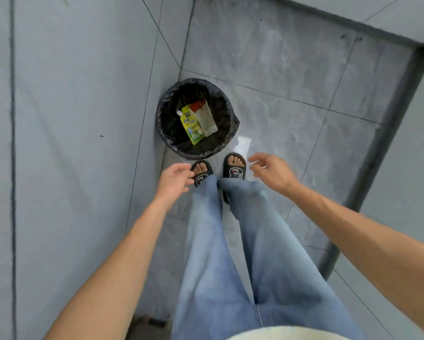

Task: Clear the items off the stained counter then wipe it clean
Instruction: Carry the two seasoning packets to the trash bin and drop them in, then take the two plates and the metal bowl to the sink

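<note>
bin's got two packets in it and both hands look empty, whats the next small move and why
Probably turn away from the bin and head back for the counter, which is not in view. The green pouch and white packet already lie inside, and the left hand and right hand hold nothing.

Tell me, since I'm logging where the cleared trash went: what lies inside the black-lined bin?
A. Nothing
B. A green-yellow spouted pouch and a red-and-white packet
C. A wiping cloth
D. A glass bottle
B: a green-yellow spouted pouch and a red-and-white packet lie side by side in the bin, while both hands hold nothing.
</note>
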{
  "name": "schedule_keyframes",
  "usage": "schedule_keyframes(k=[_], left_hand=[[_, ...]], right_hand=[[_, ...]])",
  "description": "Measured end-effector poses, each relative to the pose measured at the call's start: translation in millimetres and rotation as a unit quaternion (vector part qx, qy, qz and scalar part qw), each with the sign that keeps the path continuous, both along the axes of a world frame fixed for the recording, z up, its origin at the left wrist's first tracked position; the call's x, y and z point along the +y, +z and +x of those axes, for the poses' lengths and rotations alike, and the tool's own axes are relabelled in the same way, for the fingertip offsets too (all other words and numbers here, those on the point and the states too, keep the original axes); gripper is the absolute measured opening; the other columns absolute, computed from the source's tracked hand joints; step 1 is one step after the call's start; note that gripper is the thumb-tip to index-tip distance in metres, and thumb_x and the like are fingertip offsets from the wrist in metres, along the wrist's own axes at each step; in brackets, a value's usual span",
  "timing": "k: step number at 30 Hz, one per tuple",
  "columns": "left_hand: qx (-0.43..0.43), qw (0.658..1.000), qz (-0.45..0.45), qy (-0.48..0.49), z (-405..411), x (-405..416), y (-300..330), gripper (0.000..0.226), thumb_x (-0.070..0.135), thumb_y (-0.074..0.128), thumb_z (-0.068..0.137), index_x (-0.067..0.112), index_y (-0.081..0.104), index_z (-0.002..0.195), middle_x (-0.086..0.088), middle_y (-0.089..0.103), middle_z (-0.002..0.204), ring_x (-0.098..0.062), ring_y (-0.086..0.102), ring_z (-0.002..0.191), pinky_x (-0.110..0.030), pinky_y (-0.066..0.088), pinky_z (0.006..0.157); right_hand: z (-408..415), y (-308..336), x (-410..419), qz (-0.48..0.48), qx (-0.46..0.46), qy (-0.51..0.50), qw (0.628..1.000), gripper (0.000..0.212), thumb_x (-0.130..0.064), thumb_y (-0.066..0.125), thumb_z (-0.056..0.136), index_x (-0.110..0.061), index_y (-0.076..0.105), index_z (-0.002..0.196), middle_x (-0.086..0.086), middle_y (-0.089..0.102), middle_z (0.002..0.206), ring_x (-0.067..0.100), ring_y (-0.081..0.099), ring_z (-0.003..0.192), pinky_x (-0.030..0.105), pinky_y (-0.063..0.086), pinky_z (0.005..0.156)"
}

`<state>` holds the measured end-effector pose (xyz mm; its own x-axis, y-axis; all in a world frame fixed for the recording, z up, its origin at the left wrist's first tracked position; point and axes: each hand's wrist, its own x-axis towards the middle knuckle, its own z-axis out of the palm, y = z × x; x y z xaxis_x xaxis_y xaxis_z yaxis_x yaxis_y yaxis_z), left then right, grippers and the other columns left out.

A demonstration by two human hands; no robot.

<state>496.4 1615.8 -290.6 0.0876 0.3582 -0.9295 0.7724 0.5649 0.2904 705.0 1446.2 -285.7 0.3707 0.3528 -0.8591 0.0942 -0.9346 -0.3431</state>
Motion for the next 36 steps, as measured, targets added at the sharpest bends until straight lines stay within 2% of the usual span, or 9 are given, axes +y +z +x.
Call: schedule_keyframes(k=[5,10,13,18,23,27,31,33,36], left_hand=[[0.000,0.999,-0.002,-0.052,-29.2,-33.1,98.3,0.018,0.007,0.060,0.103,0.015,0.068,0.116,-0.009,0.074,0.109,-0.016,0.068,0.082,-0.029,0.051,0.069],[0.006,0.988,0.007,-0.151,-60.6,-57.4,169.6,0.020,0.005,0.058,0.104,0.009,0.068,0.122,-0.009,0.072,0.112,-0.012,0.067,0.078,-0.020,0.049,0.060],[0.004,0.977,0.025,-0.213,-77.4,-60.7,197.2,0.019,0.007,0.060,0.106,0.011,0.069,0.122,-0.006,0.072,0.114,-0.010,0.069,0.081,-0.014,0.047,0.059],[0.002,0.966,0.056,-0.251,-96.0,-43.8,211.0,0.019,0.008,0.061,0.105,0.014,0.071,0.120,-0.010,0.075,0.115,-0.028,0.075,0.095,-0.042,0.060,0.088],[0.014,0.948,0.061,-0.313,-100.5,-12.2,216.8,0.016,0.013,0.059,0.106,0.021,0.070,0.114,-0.003,0.074,0.113,-0.015,0.073,0.089,-0.033,0.053,0.071],[0.007,0.914,0.054,-0.401,-85.6,9.2,215.3,0.015,0.017,0.058,0.106,0.022,0.069,0.116,-0.002,0.071,0.114,-0.018,0.072,0.090,-0.035,0.055,0.076],[-0.007,0.874,0.058,-0.483,-54.7,12.1,217.0,0.011,0.015,0.058,0.105,0.018,0.069,0.106,-0.007,0.072,0.108,-0.021,0.068,0.085,-0.035,0.052,0.073],[-0.015,0.839,0.054,-0.541,-37.9,3.9,219.6,0.012,0.017,0.060,0.102,0.016,0.071,0.098,-0.008,0.074,0.100,-0.024,0.066,0.085,-0.038,0.051,0.075],[-0.035,0.776,0.051,-0.628,-10.2,-24.3,227.0,0.013,0.022,0.063,0.099,0.017,0.073,0.092,-0.005,0.077,0.093,-0.024,0.067,0.083,-0.041,0.055,0.078]], right_hand=[[7.7,117.8,-60.5,-0.006,-0.002,-0.041,0.999,0.028,-0.019,0.059,0.099,-0.020,0.072,0.124,0.004,0.078,0.107,0.020,0.076,0.095,0.032,0.058,0.087],[-8.0,196.0,-103.2,0.009,-0.008,-0.087,0.996,0.030,-0.019,0.058,0.100,-0.017,0.071,0.126,0.005,0.078,0.107,0.019,0.075,0.092,0.046,0.062,0.086],[-19.6,223.7,-115.5,0.014,-0.020,-0.120,0.993,0.027,-0.021,0.060,0.099,-0.020,0.073,0.123,0.003,0.078,0.104,0.019,0.075,0.091,0.045,0.061,0.091],[-37.0,247.7,-129.2,0.020,-0.029,-0.168,0.985,0.030,-0.028,0.062,0.097,-0.024,0.073,0.125,0.001,0.077,0.112,0.021,0.070,0.105,0.042,0.056,0.099],[-67.1,259.6,-148.6,0.022,-0.056,-0.245,0.968,0.030,-0.024,0.061,0.097,-0.025,0.073,0.125,-0.006,0.073,0.118,0.013,0.065,0.112,0.028,0.049,0.098],[-120.4,262.7,-174.0,0.025,-0.077,-0.362,0.929,0.025,-0.023,0.064,0.097,-0.025,0.074,0.120,-0.010,0.071,0.109,0.008,0.062,0.103,0.022,0.041,0.087],[-198.4,255.6,-205.3,0.002,-0.073,-0.468,0.881,0.022,-0.019,0.065,0.098,-0.024,0.073,0.118,-0.004,0.073,0.106,0.016,0.066,0.102,0.032,0.051,0.090],[-245.5,251.0,-223.3,-0.020,-0.059,-0.519,0.852,0.022,-0.018,0.065,0.098,-0.021,0.072,0.119,-0.001,0.073,0.105,0.020,0.067,0.101,0.042,0.054,0.094],[-319.5,245.6,-245.8,-0.042,-0.044,-0.601,0.797,0.027,-0.013,0.065,0.099,-0.009,0.071,0.125,0.003,0.069,0.101,0.020,0.063,0.097,0.039,0.051,0.090]])
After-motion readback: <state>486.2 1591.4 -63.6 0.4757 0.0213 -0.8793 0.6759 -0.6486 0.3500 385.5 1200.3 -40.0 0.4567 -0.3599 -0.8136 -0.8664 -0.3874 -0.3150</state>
